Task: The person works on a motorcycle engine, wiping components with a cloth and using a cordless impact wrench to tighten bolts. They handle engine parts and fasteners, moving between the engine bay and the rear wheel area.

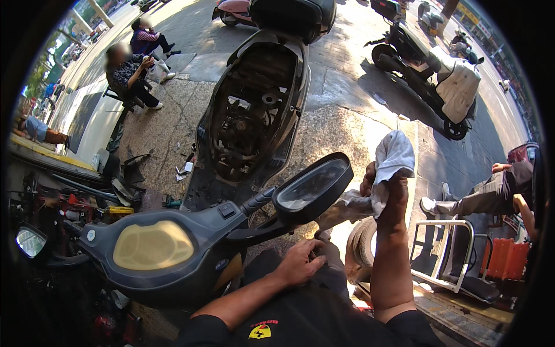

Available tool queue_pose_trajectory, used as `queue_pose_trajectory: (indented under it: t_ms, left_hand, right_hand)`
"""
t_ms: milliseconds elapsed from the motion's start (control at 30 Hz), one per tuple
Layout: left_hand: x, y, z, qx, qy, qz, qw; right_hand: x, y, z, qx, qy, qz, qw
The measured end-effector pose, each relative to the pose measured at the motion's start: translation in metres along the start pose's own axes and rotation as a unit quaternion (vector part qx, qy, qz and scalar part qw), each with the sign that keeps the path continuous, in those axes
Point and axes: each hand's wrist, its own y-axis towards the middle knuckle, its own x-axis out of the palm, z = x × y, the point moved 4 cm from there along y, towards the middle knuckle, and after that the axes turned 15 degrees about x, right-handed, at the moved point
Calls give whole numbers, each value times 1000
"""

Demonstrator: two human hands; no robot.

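Observation:
My right hand is raised at the right, gripping a white cloth that stands up over the fingers and partly covers them. Lower and to the left, my left hand lies near my lap, its fingers curled in; whatever they close on is hidden. Just left of both hands is a scooter's handlebar cover, dark grey with a yellowed instrument lens. Its right mirror stands between the left hand and the cloth. Beyond it, the scooter body lies open, inner parts exposed.
Tyres stand below the right forearm, beside a white metal frame. Parts and tools clutter the left, near a black panel piece. A parked scooter stands at far right. People sit at left and right.

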Motion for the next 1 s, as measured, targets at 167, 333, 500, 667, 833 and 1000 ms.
queue_pose_trajectory:
  t_ms: [167,333,500,667,833,1000]
  left_hand:
    - [33,59,-46,-203,-123,70,969]
    - [15,80,-76,-137,33,317,938]
    - [18,104,-111,-307,-102,436,840]
    - [1,154,-122,-174,-127,579,786]
    - [-23,177,-108,-201,-113,660,715]
    - [-50,202,-108,-227,-108,741,623]
  right_hand:
    - [-40,100,-7,117,-63,-11,991]
    - [-22,183,-12,170,-72,-95,978]
    - [5,263,6,216,-76,-194,954]
    - [1,331,22,258,-117,-250,926]
    - [4,370,31,322,-86,-268,904]
    - [13,416,53,397,-102,-262,874]
